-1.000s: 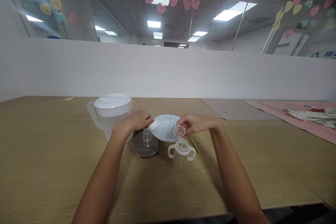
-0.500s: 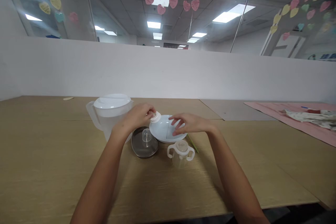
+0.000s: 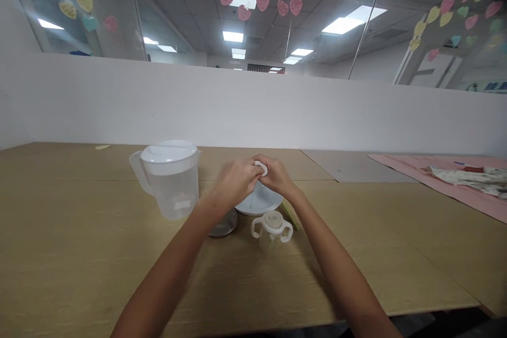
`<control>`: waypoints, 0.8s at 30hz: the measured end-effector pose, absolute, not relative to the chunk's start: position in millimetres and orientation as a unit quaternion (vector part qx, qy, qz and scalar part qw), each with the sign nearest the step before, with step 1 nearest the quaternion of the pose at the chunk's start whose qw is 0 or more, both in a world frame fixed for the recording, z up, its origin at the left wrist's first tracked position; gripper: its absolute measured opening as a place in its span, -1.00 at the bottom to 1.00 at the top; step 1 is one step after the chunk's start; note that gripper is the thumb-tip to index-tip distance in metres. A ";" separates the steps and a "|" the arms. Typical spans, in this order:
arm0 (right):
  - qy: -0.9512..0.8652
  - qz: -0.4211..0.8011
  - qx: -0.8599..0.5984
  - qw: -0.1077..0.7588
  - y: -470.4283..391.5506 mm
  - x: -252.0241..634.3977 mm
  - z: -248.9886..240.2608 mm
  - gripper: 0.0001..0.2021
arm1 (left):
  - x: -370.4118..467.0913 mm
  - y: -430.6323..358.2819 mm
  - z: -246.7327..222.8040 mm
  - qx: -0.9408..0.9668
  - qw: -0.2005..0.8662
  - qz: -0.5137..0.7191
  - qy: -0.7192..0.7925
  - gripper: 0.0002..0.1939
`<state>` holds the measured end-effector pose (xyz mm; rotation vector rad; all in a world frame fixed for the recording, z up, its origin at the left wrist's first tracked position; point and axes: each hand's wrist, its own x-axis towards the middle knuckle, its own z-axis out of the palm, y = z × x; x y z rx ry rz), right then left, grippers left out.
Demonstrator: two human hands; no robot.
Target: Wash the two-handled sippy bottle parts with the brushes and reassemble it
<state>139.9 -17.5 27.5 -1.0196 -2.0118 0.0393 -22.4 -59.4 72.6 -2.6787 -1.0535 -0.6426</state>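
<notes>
My left hand (image 3: 241, 177) and my right hand (image 3: 274, 173) meet above the plate, fingers closed round a small white ring (image 3: 261, 167) that looks like a bottle collar. Fingers cover much of it. Below them lies a pale divided plate (image 3: 261, 200), partly hidden by my hands. In front of the plate stands a clear cup with two white handles (image 3: 273, 227), its lid on. A dark metal dish (image 3: 224, 224) is mostly behind my left forearm.
Left of my hands stands a clear pitcher (image 3: 176, 190) with a white lid. A thin green stick (image 3: 291, 215) lies right of the plate. A pink cloth (image 3: 412, 174) with items on it covers the far right, and a white wall (image 3: 245, 111) runs behind the table.
My left hand has carried the white ring to the right over the plate. My right hand, open before, has come up to it and closed on it too.
</notes>
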 end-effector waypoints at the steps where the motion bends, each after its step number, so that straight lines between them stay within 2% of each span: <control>1: -0.804 0.021 -0.411 0.429 -16.4 142.5 27.5 -0.76 | -22.0 -59.3 71.6 -0.904 0.098 -0.219 -0.355 -0.75; 7: -0.819 0.001 -0.378 0.432 -15.7 150.7 31.3 -0.77 | -24.4 -57.3 72.6 -0.897 0.070 -0.246 -0.361 -0.73; 11: -0.758 -0.071 -0.486 0.430 -22.9 163.2 41.8 -0.74 | -22.4 -62.1 73.6 -0.895 -0.016 -0.285 -0.342 -0.65; 14: -0.703 -0.091 -0.536 0.459 -31.5 175.6 51.3 -0.72 | -14.5 -68.1 65.2 -0.929 -0.095 -0.197 -0.298 -0.58; 18: -0.686 -0.025 -0.539 0.488 -45.1 183.4 60.4 -0.71 | 1.6 -65.8 42.2 -0.963 -0.166 -0.073 -0.200 -0.52; 24: -0.716 0.080 -0.526 0.452 -63.9 176.2 68.8 -0.58 | 5.9 -48.2 28.8 -0.951 -0.178 -0.039 -0.249 -0.71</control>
